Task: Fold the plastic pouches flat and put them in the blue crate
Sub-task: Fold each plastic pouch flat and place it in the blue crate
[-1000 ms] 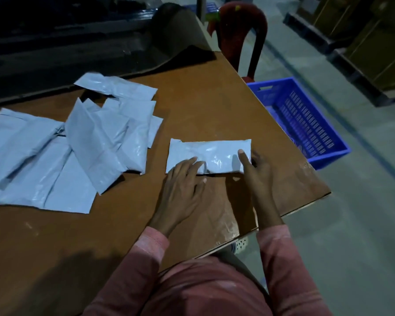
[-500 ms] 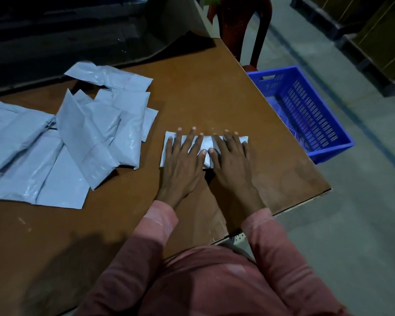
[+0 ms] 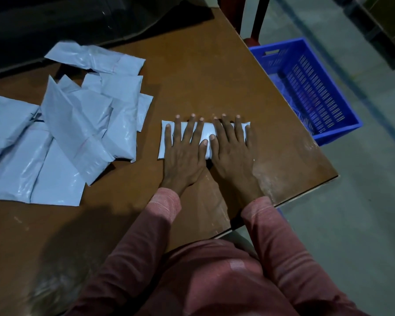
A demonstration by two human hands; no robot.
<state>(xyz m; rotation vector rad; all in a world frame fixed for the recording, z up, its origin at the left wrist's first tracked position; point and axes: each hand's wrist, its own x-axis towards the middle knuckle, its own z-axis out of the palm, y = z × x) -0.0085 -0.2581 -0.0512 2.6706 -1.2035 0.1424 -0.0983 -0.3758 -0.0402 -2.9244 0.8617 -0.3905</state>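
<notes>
Two flat hands, left hand beside right hand, flatten the folded pouch mid-frame. Next, probably: grip it, then the blue crate at right.

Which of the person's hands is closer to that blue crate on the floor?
Right. The right hand presses the folded pouch at its end toward the blue crate; the left hand presses the farther end.

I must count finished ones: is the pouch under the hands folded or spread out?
Folded: the pouch is a narrow strip, pressed flat by the left hand and right hand.
</notes>
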